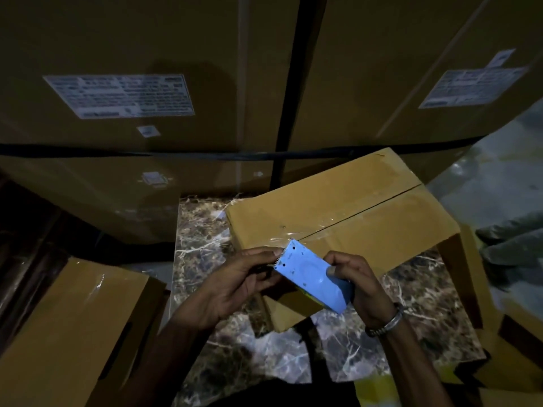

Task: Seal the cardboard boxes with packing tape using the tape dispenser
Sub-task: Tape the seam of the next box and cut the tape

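The right hand [357, 284] grips the blue tape dispenser [310, 279] at its near end, thumb curled over the top face and fingers wrapped beneath. The dispenser lies tilted, its serrated cutting edge pointing far-left. The left hand [235, 284] meets that toothed edge: its fingers are curled, with thumb and fingertips pinched together at the blade; whether they hold the tape end cannot be told in the dim light. A metal bangle [385, 323] sits on the right wrist.

Both hands hover over the near-left corner of a small cardboard box [346, 207], which stands on a marbled floor [199, 230]. The top flaps of this box are closed. Clear packing tape [320, 230] runs along the centre seam; its near end reaches the dispenser's blade, and the film is wrinkled at the box edge.

To the near left lies a second cardboard box [73, 318] with glossy tape on its top face. To the far side, large stacked cartons [147, 39] form a wall, each bearing a white printed label [120, 95]; the print is too blurred to read. A dark strap [205, 155] runs horizontally across the cartons. Further cardboard [511, 362] shows at the near-right corner.
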A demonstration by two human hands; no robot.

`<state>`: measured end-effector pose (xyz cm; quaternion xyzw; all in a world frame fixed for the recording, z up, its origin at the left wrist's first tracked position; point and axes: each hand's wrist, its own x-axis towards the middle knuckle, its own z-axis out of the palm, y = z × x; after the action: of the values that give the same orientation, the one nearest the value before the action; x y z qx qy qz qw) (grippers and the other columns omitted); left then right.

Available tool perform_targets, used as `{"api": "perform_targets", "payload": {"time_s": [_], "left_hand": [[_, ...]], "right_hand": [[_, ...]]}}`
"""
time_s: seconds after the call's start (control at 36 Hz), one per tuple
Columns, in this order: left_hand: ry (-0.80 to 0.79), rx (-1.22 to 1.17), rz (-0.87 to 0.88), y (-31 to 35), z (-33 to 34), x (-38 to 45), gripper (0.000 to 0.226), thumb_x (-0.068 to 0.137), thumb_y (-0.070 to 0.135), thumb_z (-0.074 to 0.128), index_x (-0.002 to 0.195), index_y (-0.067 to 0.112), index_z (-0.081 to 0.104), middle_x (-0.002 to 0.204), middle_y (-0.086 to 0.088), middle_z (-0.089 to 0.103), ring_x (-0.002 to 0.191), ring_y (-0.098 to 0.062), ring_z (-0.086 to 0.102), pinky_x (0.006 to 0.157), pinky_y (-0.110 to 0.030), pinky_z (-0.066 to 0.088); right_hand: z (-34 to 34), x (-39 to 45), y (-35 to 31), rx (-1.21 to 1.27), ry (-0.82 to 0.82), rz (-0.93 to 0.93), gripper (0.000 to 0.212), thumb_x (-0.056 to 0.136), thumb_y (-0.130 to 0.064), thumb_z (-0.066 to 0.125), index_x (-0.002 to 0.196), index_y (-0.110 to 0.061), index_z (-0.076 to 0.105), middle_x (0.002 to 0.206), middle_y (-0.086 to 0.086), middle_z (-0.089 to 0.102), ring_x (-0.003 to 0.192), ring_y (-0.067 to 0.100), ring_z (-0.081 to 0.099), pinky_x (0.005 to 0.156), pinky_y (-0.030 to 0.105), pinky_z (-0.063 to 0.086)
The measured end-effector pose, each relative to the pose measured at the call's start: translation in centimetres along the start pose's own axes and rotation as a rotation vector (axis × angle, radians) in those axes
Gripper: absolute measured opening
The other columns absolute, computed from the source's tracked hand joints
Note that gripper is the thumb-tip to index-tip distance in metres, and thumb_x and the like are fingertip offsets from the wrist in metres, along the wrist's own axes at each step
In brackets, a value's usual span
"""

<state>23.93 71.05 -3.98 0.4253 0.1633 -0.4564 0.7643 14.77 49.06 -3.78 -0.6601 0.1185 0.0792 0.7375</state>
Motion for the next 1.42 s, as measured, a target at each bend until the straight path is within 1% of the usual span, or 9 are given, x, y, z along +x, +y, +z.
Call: {"api": "perform_targets", "payload": {"time_s": [0.22,0.33,0.44,0.64,0.72,0.81,0.94,1.14,1.42], "left_hand": [[0.118,0.329,0.109,2.3,-3.4,2.1,0.016,0.099,0.008,0.066,0.107,0.008,0.080,0.102,-0.012,0.080,0.089,-0.016,0.074,0.075,-0.024,0.061],[0.164,0.445,0.133,4.8,-5.8,3.3,0.012,0.096,0.004,0.071,0.097,0.005,0.083,0.102,-0.020,0.079,0.079,-0.021,0.076,0.070,-0.029,0.063],[0.168,0.510,0.117,7.9,-8.2,4.7,0.013,0.092,0.002,0.071,0.091,0.007,0.084,0.102,-0.019,0.079,0.085,-0.023,0.076,0.079,-0.032,0.064],[0.119,0.513,-0.137,12.4,-10.8,8.6,0.040,0.096,-0.004,0.054,0.075,0.012,0.084,0.069,0.000,0.060,0.053,-0.003,0.050,0.053,-0.012,0.052],[0.131,0.498,-0.114,14.0,-11.3,9.9,0.028,0.100,-0.004,0.052,0.093,0.003,0.078,0.076,-0.004,0.071,0.058,-0.011,0.066,0.052,-0.018,0.054],[0.154,0.423,-0.041,16.7,-13.9,10.7,0.025,0.104,-0.002,0.050,0.118,-0.008,0.070,0.078,-0.006,0.077,0.062,-0.008,0.072,0.057,-0.015,0.057],[0.108,0.633,0.008,17.5,-15.8,11.7,0.019,0.097,0.006,0.068,0.093,0.008,0.086,0.096,-0.015,0.078,0.074,-0.015,0.073,0.069,-0.022,0.058],[0.113,0.556,0.196,16.7,-13.5,12.5,0.013,0.099,0.007,0.070,0.109,0.002,0.077,0.092,-0.010,0.078,0.074,-0.012,0.073,0.067,-0.019,0.059],[0.142,0.493,0.021,12.6,-15.6,14.1,0.014,0.101,0.022,0.071,0.110,0.013,0.076,0.090,0.003,0.076,0.072,0.000,0.068,0.066,-0.014,0.057]], "right_hand": [[2.4,2.2,0.5,-0.122,0.062,0.074,0.041,0.086,-0.040,0.071,0.072,-0.006,0.053,0.070,0.008,0.050,0.061,0.020,0.045,0.057,0.027,0.031],[4.3,3.6,0.5,-0.208,-0.040,0.159,0.062,0.085,-0.054,0.079,0.096,0.004,0.062,0.088,0.027,0.066,0.072,0.040,0.063,0.065,0.040,0.047],[6.9,5.8,-0.9,-0.277,-0.133,0.260,0.029,0.098,-0.041,0.069,0.102,-0.014,0.077,0.083,-0.001,0.077,0.069,0.014,0.068,0.062,0.024,0.048],[10.8,8.4,-1.8,-0.436,0.003,0.236,0.060,0.092,-0.070,0.061,0.092,-0.012,0.075,0.083,0.007,0.075,0.065,0.013,0.064,0.063,0.030,0.042],[11.9,8.3,-1.9,-0.531,0.099,0.253,0.059,0.091,-0.071,0.061,0.068,-0.017,0.059,0.057,-0.005,0.059,0.053,0.009,0.053,0.058,0.027,0.038],[11.8,6.9,-0.9,-0.529,0.128,0.279,0.061,0.088,-0.071,0.064,0.066,-0.015,0.057,0.056,-0.008,0.052,0.053,0.006,0.050,0.059,0.027,0.036],[12.2,5.2,0.3,-0.333,0.144,0.317,0.047,0.091,-0.058,0.070,0.083,-0.012,0.076,0.064,-0.010,0.067,0.061,0.003,0.060,0.058,0.023,0.044],[12.8,5.9,-0.6,-0.330,0.187,0.264,0.035,0.093,-0.053,0.070,0.087,-0.019,0.080,0.075,-0.011,0.076,0.065,-0.001,0.065,0.057,0.020,0.044],[12.4,7.4,-0.8,-0.408,0.168,0.366,0.064,0.093,-0.051,0.071,0.036,-0.031,0.050,0.040,-0.017,0.043,0.040,-0.001,0.042,0.059,0.027,0.034]]}}
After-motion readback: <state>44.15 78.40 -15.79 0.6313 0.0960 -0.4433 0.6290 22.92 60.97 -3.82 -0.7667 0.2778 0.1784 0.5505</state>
